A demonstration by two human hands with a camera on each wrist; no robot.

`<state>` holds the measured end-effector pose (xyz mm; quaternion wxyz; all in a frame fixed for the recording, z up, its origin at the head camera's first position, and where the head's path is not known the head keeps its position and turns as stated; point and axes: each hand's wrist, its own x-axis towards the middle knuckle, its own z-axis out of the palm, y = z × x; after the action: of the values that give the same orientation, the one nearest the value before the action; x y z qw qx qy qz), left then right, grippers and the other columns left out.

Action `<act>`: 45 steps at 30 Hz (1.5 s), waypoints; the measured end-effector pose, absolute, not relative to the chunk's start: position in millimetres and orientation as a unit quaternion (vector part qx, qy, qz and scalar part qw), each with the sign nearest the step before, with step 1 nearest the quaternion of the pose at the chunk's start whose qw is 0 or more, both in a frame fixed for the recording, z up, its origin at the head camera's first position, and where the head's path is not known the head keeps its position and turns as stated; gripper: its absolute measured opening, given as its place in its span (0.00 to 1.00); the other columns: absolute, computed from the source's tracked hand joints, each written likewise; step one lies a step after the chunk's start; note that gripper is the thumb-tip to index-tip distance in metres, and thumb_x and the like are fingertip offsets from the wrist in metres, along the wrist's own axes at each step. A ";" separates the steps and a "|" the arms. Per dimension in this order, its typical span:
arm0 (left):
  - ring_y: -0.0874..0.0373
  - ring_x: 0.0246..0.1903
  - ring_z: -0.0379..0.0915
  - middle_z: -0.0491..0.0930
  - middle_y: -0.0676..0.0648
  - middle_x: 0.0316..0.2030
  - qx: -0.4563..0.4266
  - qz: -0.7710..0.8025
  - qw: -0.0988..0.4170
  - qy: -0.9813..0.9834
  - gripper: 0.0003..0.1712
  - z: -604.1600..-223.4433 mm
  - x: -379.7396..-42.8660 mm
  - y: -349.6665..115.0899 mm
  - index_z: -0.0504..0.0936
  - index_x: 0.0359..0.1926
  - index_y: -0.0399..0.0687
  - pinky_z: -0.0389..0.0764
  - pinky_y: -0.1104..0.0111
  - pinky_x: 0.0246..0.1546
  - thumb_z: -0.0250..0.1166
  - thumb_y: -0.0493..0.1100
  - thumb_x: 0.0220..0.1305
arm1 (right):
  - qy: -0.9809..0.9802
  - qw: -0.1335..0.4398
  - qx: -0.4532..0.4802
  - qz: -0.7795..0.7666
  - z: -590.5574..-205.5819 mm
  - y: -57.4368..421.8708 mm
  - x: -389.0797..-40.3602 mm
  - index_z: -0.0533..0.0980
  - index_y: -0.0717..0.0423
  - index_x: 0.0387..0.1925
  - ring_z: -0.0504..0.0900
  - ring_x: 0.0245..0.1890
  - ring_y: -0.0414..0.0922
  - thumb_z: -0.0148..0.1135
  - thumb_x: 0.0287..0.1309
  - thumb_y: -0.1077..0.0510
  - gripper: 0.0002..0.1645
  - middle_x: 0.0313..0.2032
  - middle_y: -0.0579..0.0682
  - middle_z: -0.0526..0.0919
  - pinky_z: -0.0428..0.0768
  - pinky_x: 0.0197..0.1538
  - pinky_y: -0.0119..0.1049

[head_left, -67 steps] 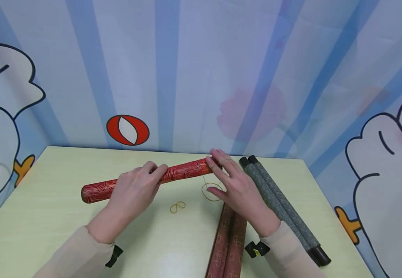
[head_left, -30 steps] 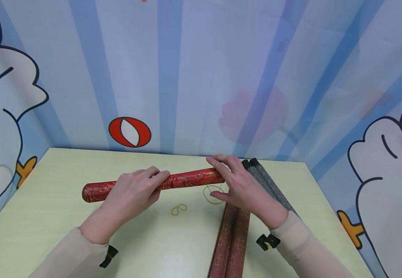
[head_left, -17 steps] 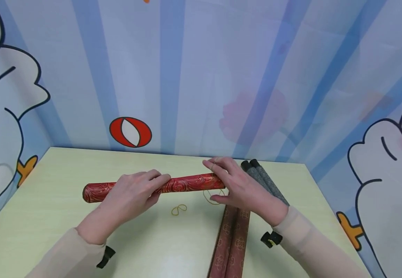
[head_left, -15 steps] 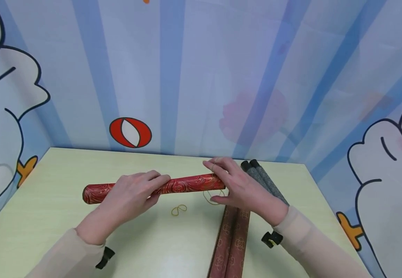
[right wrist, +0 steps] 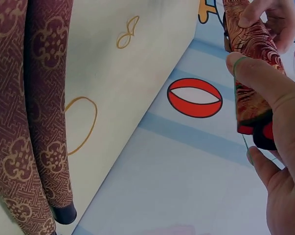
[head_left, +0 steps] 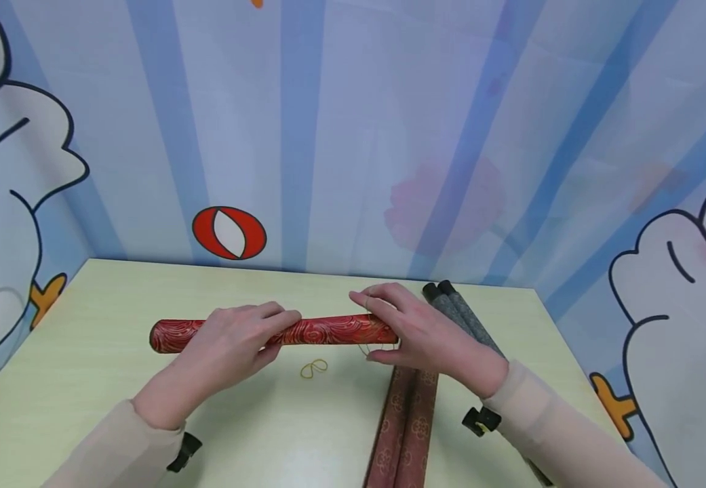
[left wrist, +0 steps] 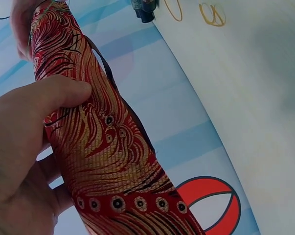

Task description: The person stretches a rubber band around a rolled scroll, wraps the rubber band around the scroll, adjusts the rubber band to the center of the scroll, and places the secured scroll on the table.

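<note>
A rolled-up red scroll [head_left: 334, 330] with swirling gold and black patterns is held level above the table. My left hand [head_left: 224, 346] grips it around the middle, thumb over its near side in the left wrist view. At the right end is my right hand [head_left: 426, 332], fingers bent above the roll and thumb below it. A thin green rubber band [right wrist: 235, 83] stretches between the digits of that hand, beside the scroll's end in the right wrist view. Whether the band encircles the roll, I cannot tell.
Two dark red patterned rolls [head_left: 407, 427] lie side by side below my right hand. Two grey rolls [head_left: 468, 315] with black ends lie farther right, partly behind the right arm. A twisted yellow rubber band [head_left: 313, 368] and a round one [right wrist: 95, 117] rest on the table [head_left: 114, 291].
The scroll's right end has dropped, bringing the roll from a slant to nearly level. My right hand has come down with it and its fingers have bent more over the end.
</note>
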<state>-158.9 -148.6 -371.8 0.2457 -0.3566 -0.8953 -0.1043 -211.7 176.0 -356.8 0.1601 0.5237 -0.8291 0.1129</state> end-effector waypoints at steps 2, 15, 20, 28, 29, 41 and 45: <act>0.61 0.22 0.75 0.84 0.54 0.36 -0.358 -0.104 0.241 -0.896 0.23 -371.6 -158.8 -148.0 0.87 0.52 0.53 0.71 0.72 0.17 0.80 0.33 0.55 | -0.829 0.154 0.526 0.116 -355.7 175.2 -210.9 0.67 0.57 0.77 0.79 0.61 0.50 0.88 0.51 0.49 0.57 0.64 0.56 0.75 0.85 0.57 0.43; 0.60 0.21 0.73 0.79 0.53 0.31 -0.357 -0.072 0.256 -0.896 0.21 -371.6 -160.8 -143.9 0.83 0.47 0.53 0.68 0.71 0.14 0.78 0.32 0.56 | -0.834 0.130 0.522 0.121 -351.4 172.1 -212.0 0.74 0.61 0.73 0.81 0.59 0.50 0.86 0.54 0.50 0.49 0.62 0.56 0.79 0.85 0.58 0.44; 0.58 0.20 0.74 0.79 0.52 0.32 -0.355 -0.057 0.269 -0.894 0.21 -370.3 -161.1 -142.1 0.82 0.48 0.52 0.69 0.71 0.14 0.78 0.33 0.57 | -0.847 0.101 0.498 0.154 -349.3 175.5 -210.6 0.77 0.59 0.71 0.83 0.58 0.50 0.84 0.56 0.53 0.44 0.61 0.55 0.81 0.85 0.56 0.46; 0.57 0.19 0.75 0.79 0.51 0.31 -0.348 -0.024 0.281 -0.894 0.20 -368.3 -161.2 -140.9 0.81 0.47 0.50 0.72 0.70 0.14 0.79 0.33 0.57 | -0.868 0.063 0.458 0.179 -341.8 177.8 -208.1 0.77 0.56 0.72 0.83 0.59 0.49 0.84 0.55 0.48 0.45 0.62 0.52 0.83 0.85 0.59 0.48; 0.56 0.20 0.76 0.80 0.50 0.32 -0.349 -0.023 0.281 -0.894 0.20 -368.6 -161.4 -140.6 0.82 0.47 0.50 0.74 0.70 0.15 0.80 0.34 0.57 | -0.870 0.068 0.454 0.180 -340.9 178.4 -207.9 0.77 0.55 0.72 0.83 0.60 0.50 0.85 0.54 0.47 0.46 0.62 0.52 0.83 0.85 0.60 0.50; 0.52 0.24 0.81 0.82 0.49 0.33 -0.342 -0.023 0.322 -0.883 0.21 -370.8 -165.4 -138.7 0.81 0.47 0.48 0.79 0.66 0.17 0.78 0.32 0.56 | -0.880 0.175 0.436 0.068 -344.4 182.2 -204.2 0.83 0.56 0.62 0.84 0.53 0.51 0.83 0.56 0.43 0.37 0.56 0.53 0.86 0.87 0.51 0.48; 0.51 0.24 0.82 0.83 0.48 0.34 -0.339 -0.024 0.328 -0.882 0.22 -371.0 -164.6 -138.0 0.81 0.48 0.47 0.81 0.65 0.19 0.78 0.31 0.55 | -0.879 0.204 0.430 0.037 -346.7 179.8 -204.8 0.86 0.56 0.56 0.82 0.48 0.50 0.84 0.54 0.40 0.34 0.50 0.51 0.88 0.87 0.50 0.47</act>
<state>-164.6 -138.0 -371.0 0.3280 -0.3385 -0.8816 -0.0239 -204.8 179.8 -346.7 0.2044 0.4301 -0.8786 0.0375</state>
